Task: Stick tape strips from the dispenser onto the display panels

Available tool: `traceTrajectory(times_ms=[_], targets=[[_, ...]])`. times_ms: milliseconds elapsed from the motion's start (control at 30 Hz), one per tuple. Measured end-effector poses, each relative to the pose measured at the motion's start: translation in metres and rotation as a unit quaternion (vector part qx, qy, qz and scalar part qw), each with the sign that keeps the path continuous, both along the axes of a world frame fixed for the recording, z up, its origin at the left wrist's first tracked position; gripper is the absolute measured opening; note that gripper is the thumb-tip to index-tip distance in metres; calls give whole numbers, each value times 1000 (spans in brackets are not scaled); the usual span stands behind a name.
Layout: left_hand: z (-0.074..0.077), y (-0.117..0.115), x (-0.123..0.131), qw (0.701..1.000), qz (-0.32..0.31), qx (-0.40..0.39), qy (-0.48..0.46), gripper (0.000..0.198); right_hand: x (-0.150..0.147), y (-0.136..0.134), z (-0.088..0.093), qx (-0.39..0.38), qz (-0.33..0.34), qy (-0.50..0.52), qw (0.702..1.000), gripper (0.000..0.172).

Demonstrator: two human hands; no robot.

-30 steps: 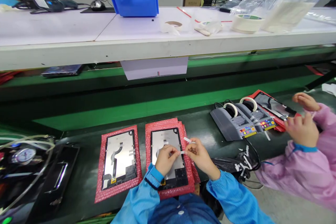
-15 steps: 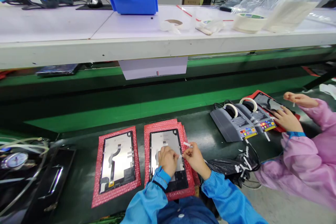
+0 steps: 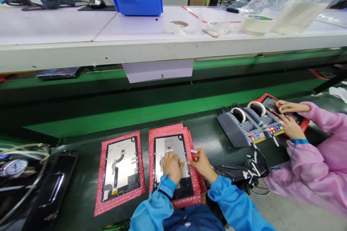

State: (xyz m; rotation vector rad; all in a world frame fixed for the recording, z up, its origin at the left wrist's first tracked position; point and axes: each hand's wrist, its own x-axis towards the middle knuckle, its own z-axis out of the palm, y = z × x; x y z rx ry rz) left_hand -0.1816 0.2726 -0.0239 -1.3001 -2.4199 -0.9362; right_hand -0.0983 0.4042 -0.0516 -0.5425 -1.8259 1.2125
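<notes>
Together, the left hand and right hand work over a panel lying on red bubble wrap on the bench. The left's fingers are bent and bunched over the panel's middle; whether they grip anything cannot be told. The right's are pinched closed near its right edge, a white strip jutting from them. Left of these lies a second panel; at right, a co-worker's hands are near two tape dispensers.

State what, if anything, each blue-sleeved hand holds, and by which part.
The right hand has a white strip by one end, pinched or stuck, unclear; the left hand is over a panel, any hold hidden.
</notes>
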Motion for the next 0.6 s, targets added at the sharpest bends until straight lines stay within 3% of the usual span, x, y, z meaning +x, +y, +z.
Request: traceTrajectory(times_ms=[67, 133, 200, 300, 433, 600], targets=[[1, -1, -6, 999, 9, 27, -16, 17, 4, 4, 2, -47, 20, -5, 999, 60], [3, -3, -15, 997, 0, 70, -40, 16, 10, 6, 6, -57, 49, 1, 997, 58], [5, -4, -24, 990, -36, 122, -65, 10, 16, 5, 11, -19, 78, 2, 997, 49], [8, -6, -33, 973, -131, 170, -90, 16, 22, -1, 20, 53, 130, -13, 990, 43], [12, -6, -32, 960, -204, 168, -94, 18, 21, -9, 29, 96, 191, -33, 976, 41], [10, -1, -32, 960, -208, 156, -99, 18, 17, -10, 28, 103, 177, -60, 977, 36]])
